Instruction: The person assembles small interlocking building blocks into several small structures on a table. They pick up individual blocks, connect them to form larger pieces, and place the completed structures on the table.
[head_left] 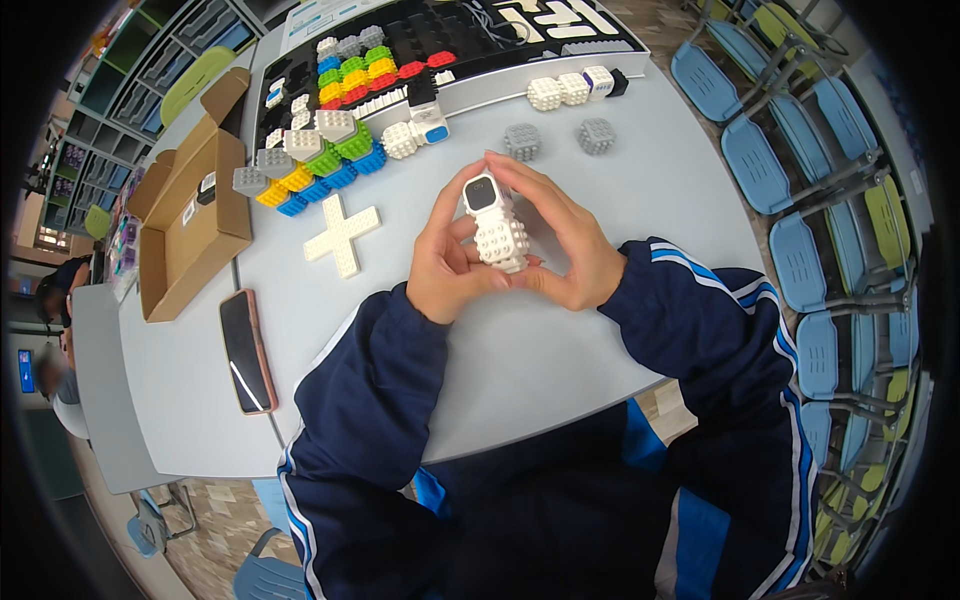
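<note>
Between my two hands, over the middle of the table, is a white studded building-block assembly (501,240), tilted, with a dark rounded-square face on its upper block. My left hand (440,265) curls round its left side, the thumb near the bottom. On the other side my right hand (575,250) is bent round it, its fingertips meeting the left ones at the top and its thumb at the lower end. Just beyond the hands lie two grey studded blocks (522,141). To the left is a white cross-shaped plate (343,236).
Coloured blocks (318,165) are stacked beside a black-lined kit tray (455,88). Two white block chains, one at the right (572,91) and one nearer the middle (402,141), lie before it. An opened cardboard box (190,262) and a phone (246,350) are leftward. Blue chairs (757,165) line the right.
</note>
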